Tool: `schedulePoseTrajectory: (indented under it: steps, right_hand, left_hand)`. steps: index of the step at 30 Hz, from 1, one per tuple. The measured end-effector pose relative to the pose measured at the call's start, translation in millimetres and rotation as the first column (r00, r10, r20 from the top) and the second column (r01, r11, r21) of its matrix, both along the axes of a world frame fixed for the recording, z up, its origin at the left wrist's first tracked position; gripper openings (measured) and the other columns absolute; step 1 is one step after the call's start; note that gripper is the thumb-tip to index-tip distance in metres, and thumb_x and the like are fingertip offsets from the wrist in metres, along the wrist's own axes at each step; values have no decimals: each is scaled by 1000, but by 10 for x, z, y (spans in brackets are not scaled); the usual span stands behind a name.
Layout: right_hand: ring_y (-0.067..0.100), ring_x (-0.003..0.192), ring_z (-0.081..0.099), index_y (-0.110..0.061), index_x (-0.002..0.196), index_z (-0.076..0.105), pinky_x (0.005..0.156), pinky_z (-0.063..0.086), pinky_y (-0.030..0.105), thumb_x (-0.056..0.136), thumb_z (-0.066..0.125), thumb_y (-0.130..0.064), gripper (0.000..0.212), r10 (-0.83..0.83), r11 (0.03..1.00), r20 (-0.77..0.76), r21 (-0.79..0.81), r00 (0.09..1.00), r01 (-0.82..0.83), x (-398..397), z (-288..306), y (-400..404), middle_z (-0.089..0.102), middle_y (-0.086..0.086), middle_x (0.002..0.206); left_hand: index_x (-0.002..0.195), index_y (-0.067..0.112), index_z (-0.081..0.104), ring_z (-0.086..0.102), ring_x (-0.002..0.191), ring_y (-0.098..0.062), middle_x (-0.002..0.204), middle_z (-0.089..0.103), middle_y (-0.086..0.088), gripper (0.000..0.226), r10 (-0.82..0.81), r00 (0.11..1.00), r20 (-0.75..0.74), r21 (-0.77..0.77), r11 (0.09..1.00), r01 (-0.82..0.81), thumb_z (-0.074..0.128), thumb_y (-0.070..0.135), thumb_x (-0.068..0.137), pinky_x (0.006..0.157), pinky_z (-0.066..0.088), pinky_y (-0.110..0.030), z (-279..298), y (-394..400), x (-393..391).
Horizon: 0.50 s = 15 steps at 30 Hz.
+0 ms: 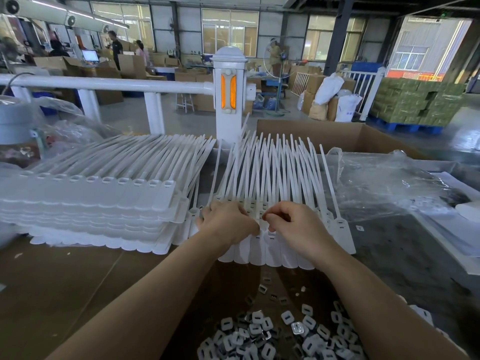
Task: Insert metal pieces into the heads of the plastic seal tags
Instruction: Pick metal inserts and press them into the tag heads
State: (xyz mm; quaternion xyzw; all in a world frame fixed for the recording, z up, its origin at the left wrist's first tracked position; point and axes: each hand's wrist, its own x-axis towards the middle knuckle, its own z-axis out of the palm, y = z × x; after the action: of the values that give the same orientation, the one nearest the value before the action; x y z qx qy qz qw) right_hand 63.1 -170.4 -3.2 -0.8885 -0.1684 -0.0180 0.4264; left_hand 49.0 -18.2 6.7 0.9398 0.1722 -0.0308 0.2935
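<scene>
Seal tags [270, 245] in white plastic lie fanned in a joined strip on the brown table [65, 281], heads toward the middle, tails pointing away toward a cardboard box [363, 136]. Left hand [228, 222] rests palm down on the strip's heads, fingers bent over them. Right hand [293, 224] sits just beside it with thumb and forefinger pinched together at a head; whether a metal piece is between them cannot be told. Loose metal pieces [280, 336] are heaped near the table's front edge. A tall stack of tag strips [91, 203] stands to the left, near a white railing post [228, 100].
</scene>
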Motion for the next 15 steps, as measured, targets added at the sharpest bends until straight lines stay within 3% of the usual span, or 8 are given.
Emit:
schedulePoseTrajectory:
  steps: [3,8,12,15]
  right_hand:
    - [1,84,66,-24,106,71,74,49,15,97,60,-23,14,24,1000,-10,-8,1000,-24,-5,5,-3,70,-12,94]
    - [4,89,65,-23,106,72,76,49,19,96,61,-24,15,-1,999,-17,34,1000,1,-9,10,-14,70,-11,96]
    - [2,85,65,-22,106,72,71,47,17,97,60,-24,15,0,999,-22,47,1000,1,-2,19,-26,70,-11,94]
    - [2,83,66,-24,103,71,72,49,18,96,60,-22,13,3,999,-22,46,1000,-2,-2,31,-29,70,-11,92]
  left_hand:
    - [112,31,60,26,137,-34,140,40,-10,42,4,1000,7,14,1000,-4,75,43,74,114,25,-53,-29,-3,17]
    - [82,36,55,40,121,-24,118,54,1,26,-76,990,119,16,997,74,77,48,76,106,35,-49,-85,93,-34]
    - [76,34,62,53,86,-7,89,59,11,20,-376,875,305,-24,916,401,81,37,76,76,49,-28,6,228,-118]
    - [74,31,68,53,68,3,75,61,16,16,-638,741,209,-110,738,666,84,26,74,65,43,-13,175,284,-195]
